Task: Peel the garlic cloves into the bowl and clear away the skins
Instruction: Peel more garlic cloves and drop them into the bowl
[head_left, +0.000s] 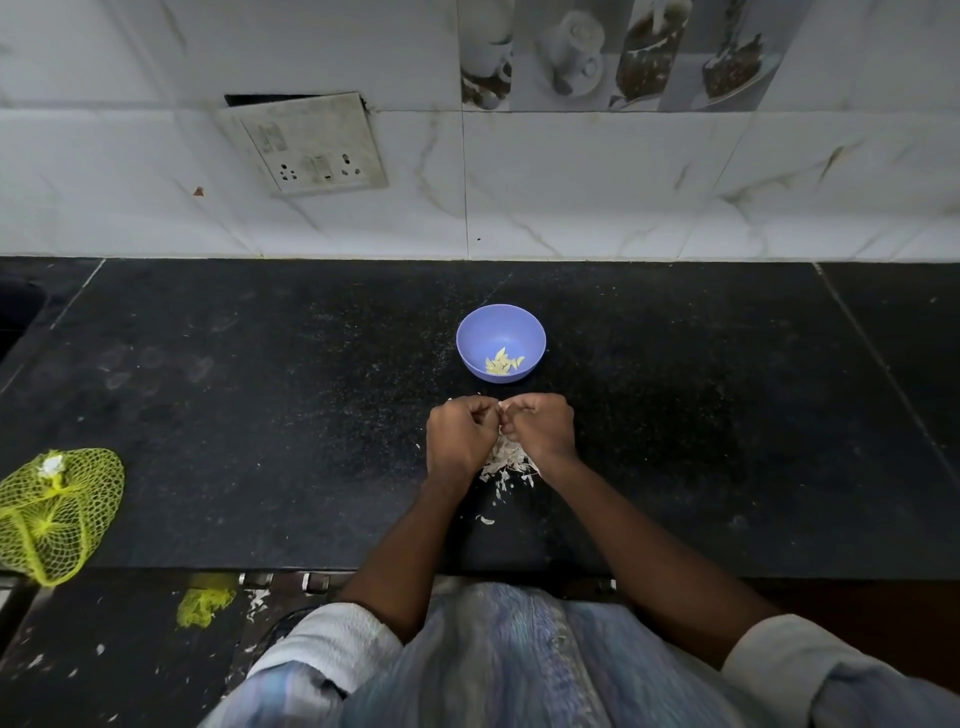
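In the head view, the left hand (458, 435) and the right hand (540, 427) are close together over the black counter (260, 389), just in front of the purple bowl (501, 340). On both hands the fingers are curled inward and the fingertips meet at a small pale piece between them, probably a garlic clove (502, 415). It is almost fully hidden, so I cannot tell which hand really holds it and which one pulls the skin.

A few peeled cloves (503, 362) lie at the bottom of the bowl. A pile of skins (506, 460) lies on the counter under and between the wrists, with some loose flakes nearer the edge. A yellow net bag (54, 512) lies far to the left.

In my judgement a clove is small, light and firm, and smooth and a little slippery once bare, so it is better pinched at its two ends. The skins are thin, dry and very light; they break and drift easily, so it is better to sweep them together with the side of the hand than to pick them one by one.
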